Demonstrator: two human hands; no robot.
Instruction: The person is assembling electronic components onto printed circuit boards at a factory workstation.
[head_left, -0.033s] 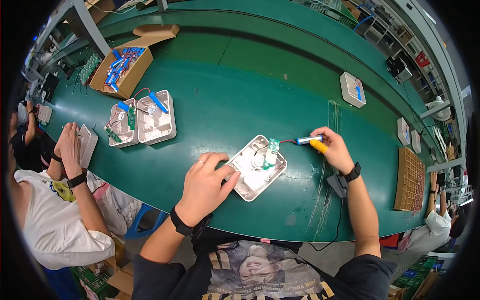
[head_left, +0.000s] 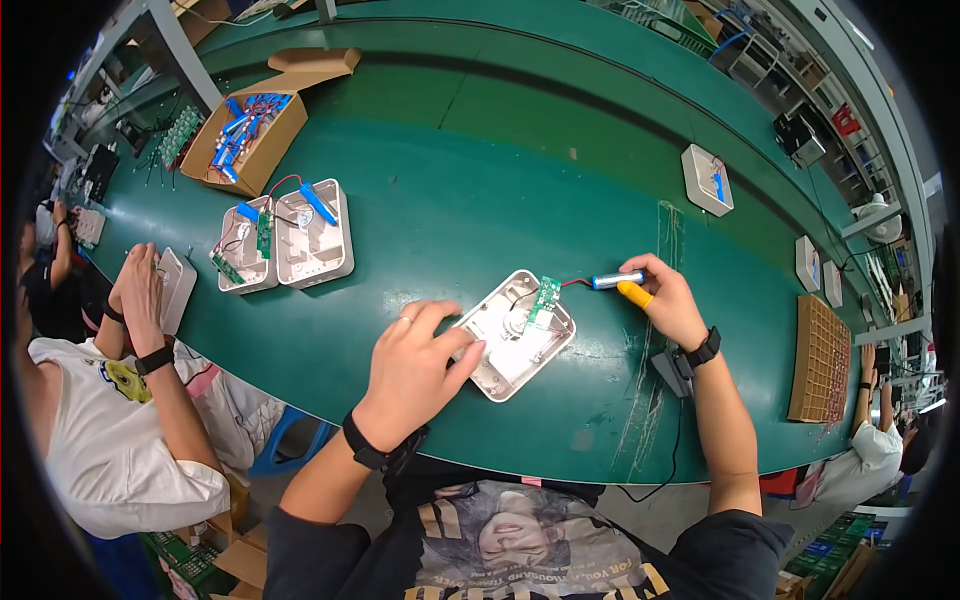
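Observation:
In front of me a white plastic casing (head_left: pixel 498 385) lies tilted with its inside facing up. A green circuit board (head_left: pixel 544 303) rests across its upper right part, and a round part (head_left: pixel 516 322) sits inside. My left hand (head_left: pixel 415 365) is at the casing's left edge, fingers spread and fingertips by the rim; whether it presses on it I cannot tell. My right hand (head_left: pixel 665 300), with a yellow finger cot (head_left: pixel 635 293) on one finger, pinches a blue cylindrical battery (head_left: pixel 606 281). A red wire (head_left: pixel 574 282) runs from the battery to the board.
Two open casings (head_left: pixel 315 270) with boards and batteries stand at left, before a cardboard box (head_left: pixel 262 150) of blue batteries. More casings (head_left: pixel 707 180) lie at right, near a gridded brown tray (head_left: pixel 820 360). A dark device (head_left: pixel 672 374) with a cable sits beside my right wrist. A co-worker's hand (head_left: pixel 142 290) is at left.

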